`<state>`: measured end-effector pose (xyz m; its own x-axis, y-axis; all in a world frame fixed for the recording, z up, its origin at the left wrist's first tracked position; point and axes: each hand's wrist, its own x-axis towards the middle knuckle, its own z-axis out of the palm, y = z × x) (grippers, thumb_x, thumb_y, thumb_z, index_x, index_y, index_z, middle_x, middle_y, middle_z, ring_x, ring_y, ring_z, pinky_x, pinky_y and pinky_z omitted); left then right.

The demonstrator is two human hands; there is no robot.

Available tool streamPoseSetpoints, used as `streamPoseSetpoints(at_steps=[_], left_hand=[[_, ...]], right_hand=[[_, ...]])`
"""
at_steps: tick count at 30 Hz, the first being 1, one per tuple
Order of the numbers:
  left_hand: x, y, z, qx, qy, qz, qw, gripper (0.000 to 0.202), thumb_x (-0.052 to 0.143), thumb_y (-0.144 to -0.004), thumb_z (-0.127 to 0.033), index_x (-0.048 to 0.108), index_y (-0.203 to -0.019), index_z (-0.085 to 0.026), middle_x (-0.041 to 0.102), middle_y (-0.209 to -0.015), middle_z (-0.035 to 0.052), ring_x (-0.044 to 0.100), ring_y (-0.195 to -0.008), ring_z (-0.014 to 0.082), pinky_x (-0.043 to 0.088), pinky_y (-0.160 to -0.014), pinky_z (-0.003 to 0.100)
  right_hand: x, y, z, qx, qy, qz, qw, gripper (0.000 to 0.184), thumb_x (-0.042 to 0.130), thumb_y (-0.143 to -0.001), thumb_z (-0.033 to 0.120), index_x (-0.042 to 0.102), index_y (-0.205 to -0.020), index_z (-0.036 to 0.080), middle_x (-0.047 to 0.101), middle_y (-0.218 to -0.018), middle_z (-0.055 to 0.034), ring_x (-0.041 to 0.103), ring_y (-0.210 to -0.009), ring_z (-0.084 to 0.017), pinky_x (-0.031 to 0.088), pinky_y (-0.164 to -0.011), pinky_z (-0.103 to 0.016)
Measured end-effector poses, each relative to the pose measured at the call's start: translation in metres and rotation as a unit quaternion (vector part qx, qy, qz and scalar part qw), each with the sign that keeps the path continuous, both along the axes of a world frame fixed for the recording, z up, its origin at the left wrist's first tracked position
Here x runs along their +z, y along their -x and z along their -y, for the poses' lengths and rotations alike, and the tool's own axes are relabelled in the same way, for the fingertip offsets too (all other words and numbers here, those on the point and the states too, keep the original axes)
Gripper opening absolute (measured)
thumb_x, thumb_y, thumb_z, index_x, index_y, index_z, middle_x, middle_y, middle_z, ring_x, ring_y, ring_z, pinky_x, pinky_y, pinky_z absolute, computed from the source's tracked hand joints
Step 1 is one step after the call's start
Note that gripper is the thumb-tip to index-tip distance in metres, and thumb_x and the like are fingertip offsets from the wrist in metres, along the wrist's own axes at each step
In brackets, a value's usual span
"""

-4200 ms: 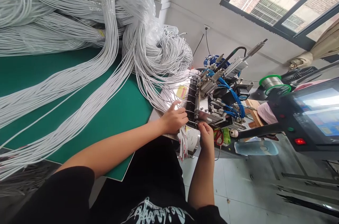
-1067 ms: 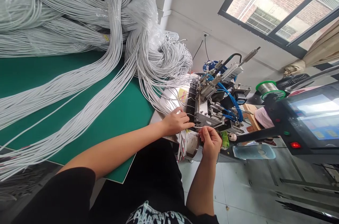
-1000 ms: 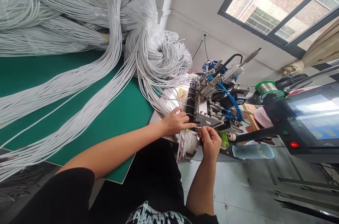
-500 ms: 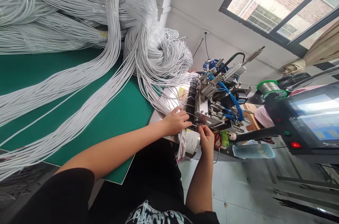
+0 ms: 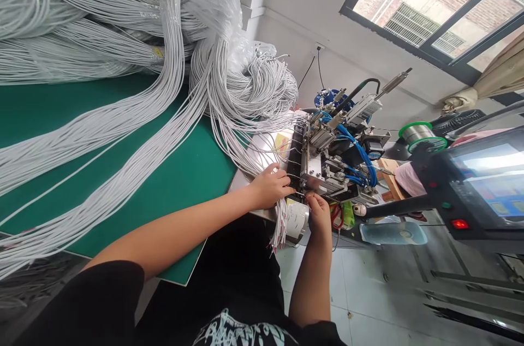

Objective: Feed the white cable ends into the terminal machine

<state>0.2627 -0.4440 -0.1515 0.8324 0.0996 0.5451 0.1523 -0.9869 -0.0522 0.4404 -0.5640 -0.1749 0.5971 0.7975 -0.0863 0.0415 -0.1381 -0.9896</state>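
Note:
My left hand (image 5: 270, 186) is closed on a thin white cable (image 5: 299, 192), whose end reaches toward my right hand. My right hand (image 5: 320, 210) pinches with thumb and forefinger at the cable's end, close to the front of a metal machine (image 5: 314, 165). The tiny part between those fingertips is too small to make out. Beneath my left hand, a bundle of cable ends (image 5: 280, 223) with reddish tips hangs over the edge. Several single cables run into the machine's dark slotted rail (image 5: 295, 152).
Large bundles of white cable (image 5: 135, 166) lie across the green table (image 5: 192, 188). A wire spool (image 5: 417, 134) and a screen (image 5: 491, 182) on a dark arm stand to the right. Red-handled scissors (image 5: 337, 217) and a pale blue tray (image 5: 393, 232) are beside my right hand.
Both hands stay almost in place. Slightly more of the cable shows between them, and my right fingers have shifted a little. The view has tilted slightly.

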Motion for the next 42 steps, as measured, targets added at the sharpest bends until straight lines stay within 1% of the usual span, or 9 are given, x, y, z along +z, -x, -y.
streamPoseSetpoints(at_steps=[9,17,19,24,27,31,35,39,42], left_hand=[[0.001,0.001,0.000,-0.004,-0.016,0.031,0.999,0.022,0.053,-0.084,-0.017,0.068,-0.100,-0.022,0.064,-0.098,0.0067,0.052,-0.102,0.0218,0.027,-0.098,0.045],[-0.001,-0.001,0.002,0.001,-0.008,0.025,1.000,0.023,0.047,-0.087,-0.012,0.068,-0.094,-0.018,0.068,-0.084,0.0051,0.056,-0.089,0.0186,0.030,-0.097,0.043],[-0.003,-0.002,0.002,0.007,-0.002,0.020,1.000,0.024,0.047,-0.087,-0.012,0.068,-0.097,-0.017,0.069,-0.088,0.0062,0.057,-0.092,0.0188,0.030,-0.099,0.042],[-0.007,-0.003,0.003,0.037,0.011,0.027,0.999,0.033,0.052,-0.082,-0.016,0.061,-0.114,-0.013,0.064,-0.118,0.0115,0.051,-0.118,0.0242,0.028,-0.104,0.044],[-0.007,-0.003,0.003,0.040,-0.001,0.042,0.998,0.042,0.047,-0.086,-0.013,0.052,-0.128,-0.013,0.064,-0.119,0.0111,0.054,-0.117,0.0221,0.028,-0.105,0.044],[-0.004,-0.002,0.003,0.024,-0.011,0.082,0.996,0.042,0.039,-0.092,-0.011,0.045,-0.134,-0.015,0.067,-0.114,0.0075,0.064,-0.098,0.0151,0.028,-0.105,0.041],[0.000,0.001,0.002,0.008,-0.018,0.101,0.995,0.040,0.037,-0.095,-0.012,0.043,-0.135,-0.015,0.070,-0.106,0.0050,0.065,-0.084,0.0109,0.030,-0.104,0.038],[0.000,0.002,0.001,-0.005,-0.017,0.093,0.996,0.043,0.035,-0.096,-0.015,0.037,-0.139,-0.018,0.071,-0.094,0.0017,0.064,-0.078,0.0090,0.032,-0.102,0.035],[-0.002,0.003,-0.001,-0.009,-0.027,0.088,0.996,0.043,0.036,-0.096,-0.015,0.037,-0.139,-0.018,0.069,-0.083,-0.0002,0.062,-0.073,0.0089,0.035,-0.099,0.035]], right_hand=[[-0.006,0.005,0.004,-0.024,-0.010,-0.011,1.000,0.038,0.066,-0.064,0.052,0.049,-0.061,0.019,0.037,-0.048,0.0068,0.028,-0.045,-0.008,0.023,-0.044,-0.022],[-0.004,0.002,0.023,-0.057,-0.009,0.044,0.997,0.041,0.069,-0.067,0.055,0.059,-0.066,0.015,0.047,-0.051,0.0043,0.034,-0.047,-0.008,0.026,-0.045,-0.022],[-0.004,-0.002,0.030,-0.067,-0.013,0.053,0.996,0.041,0.070,-0.067,0.055,0.062,-0.069,0.014,0.050,-0.054,0.0027,0.038,-0.048,-0.009,0.028,-0.046,-0.022],[0.000,-0.009,0.044,-0.106,-0.019,0.091,0.990,0.041,0.070,-0.069,0.054,0.064,-0.071,0.014,0.053,-0.056,0.0015,0.043,-0.050,-0.010,0.032,-0.047,-0.022],[0.010,-0.005,0.047,-0.111,-0.025,0.132,0.985,0.040,0.067,-0.072,0.054,0.064,-0.071,0.014,0.054,-0.057,0.0010,0.045,-0.052,-0.011,0.035,-0.050,-0.023],[0.029,0.013,0.042,-0.089,-0.021,0.209,0.974,0.036,0.063,-0.078,0.050,0.064,-0.074,0.015,0.057,-0.061,0.0003,0.049,-0.056,-0.012,0.038,-0.054,-0.023],[0.043,0.037,0.031,-0.040,-0.039,0.275,0.960,0.028,0.062,-0.081,0.044,0.066,-0.081,0.016,0.061,-0.068,-0.0020,0.052,-0.058,-0.013,0.041,-0.054,-0.024],[0.050,0.054,0.019,0.029,-0.067,0.372,0.925,0.020,0.062,-0.083,0.034,0.065,-0.093,0.017,0.062,-0.079,-0.0028,0.051,-0.062,-0.013,0.043,-0.059,-0.026],[0.051,0.060,0.012,0.061,-0.077,0.420,0.902,0.015,0.060,-0.084,0.030,0.063,-0.092,0.018,0.059,-0.077,-0.0011,0.046,-0.057,-0.011,0.041,-0.057,-0.025]])
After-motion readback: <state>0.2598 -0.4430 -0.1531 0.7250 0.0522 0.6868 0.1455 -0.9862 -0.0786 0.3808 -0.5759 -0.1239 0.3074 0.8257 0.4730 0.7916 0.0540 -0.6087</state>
